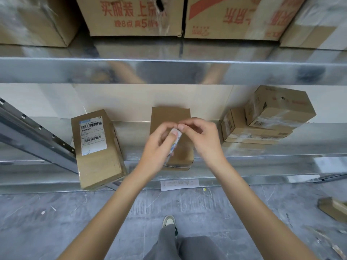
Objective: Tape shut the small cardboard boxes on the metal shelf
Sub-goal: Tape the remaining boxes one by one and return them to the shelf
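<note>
A small brown cardboard box point(170, 117) lies on the metal shelf point(262, 166) in the middle, its far flap standing open. Over it my left hand point(159, 145) grips a tape roll point(175, 141) seen edge-on. My right hand point(201, 136) is beside it, thumb and forefinger pinching at the roll's top edge, fingertips nearly touching my left hand's. Clear tape shows on the box's near end point(178, 166). The hands hide most of the box top.
A labelled box point(97, 147) lies left of the middle box, overhanging the shelf edge. Two stacked boxes point(270, 119) sit at the right. Large cartons point(135, 15) fill the upper shelf. A paper slip point(179, 184) lies on the shelf lip, a slanted metal rail point(37, 139) at left.
</note>
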Motion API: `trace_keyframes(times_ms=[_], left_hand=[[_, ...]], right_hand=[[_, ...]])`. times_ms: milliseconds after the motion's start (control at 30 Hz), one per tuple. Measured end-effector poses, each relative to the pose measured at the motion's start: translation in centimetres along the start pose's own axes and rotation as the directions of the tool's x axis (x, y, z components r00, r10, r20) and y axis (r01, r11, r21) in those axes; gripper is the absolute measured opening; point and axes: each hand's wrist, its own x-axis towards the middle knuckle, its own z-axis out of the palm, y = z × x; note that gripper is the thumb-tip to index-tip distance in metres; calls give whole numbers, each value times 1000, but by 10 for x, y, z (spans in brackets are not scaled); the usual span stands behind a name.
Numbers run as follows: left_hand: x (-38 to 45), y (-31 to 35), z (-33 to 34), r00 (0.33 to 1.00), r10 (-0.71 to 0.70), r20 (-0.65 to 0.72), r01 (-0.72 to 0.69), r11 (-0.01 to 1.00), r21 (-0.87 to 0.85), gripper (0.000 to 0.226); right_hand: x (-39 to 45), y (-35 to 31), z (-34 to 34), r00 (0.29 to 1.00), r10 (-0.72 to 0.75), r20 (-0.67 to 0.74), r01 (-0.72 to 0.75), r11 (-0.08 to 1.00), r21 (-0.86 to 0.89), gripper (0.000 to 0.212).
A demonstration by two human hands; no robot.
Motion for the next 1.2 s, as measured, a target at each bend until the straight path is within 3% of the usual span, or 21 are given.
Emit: trace_keyframes(times_ms=[200, 367, 467, 667, 933, 1200], left_hand=[[-18, 0, 9, 998, 52, 29, -51, 998, -32, 12], [-29, 2, 17, 999, -19, 35, 24, 989, -146, 34], [-33, 4, 25, 999, -44, 6, 44, 991, -124, 25], [-41, 4, 40, 993, -105, -57, 95, 983, -160, 8], [-41, 7, 44, 987, -130, -99, 100, 958, -269, 18], [-32, 12, 27, 974, -225, -7, 201, 882, -426, 19]], right_hand=[[-11, -12, -10, 996, -83, -15, 81, 989, -121, 14], [-27, -17, -16, 988, -154, -26, 149, 980, -133, 14], [-39, -16, -18, 986, -153, -68, 147, 985, -88, 13], [-54, -14, -17, 965, -231, -125, 207, 962, -179, 8], [-59, -9, -19, 921, -371, -119, 320, 895, -311, 7], [-52, -10, -23, 969, -213, -126, 194, 970, -146, 5]])
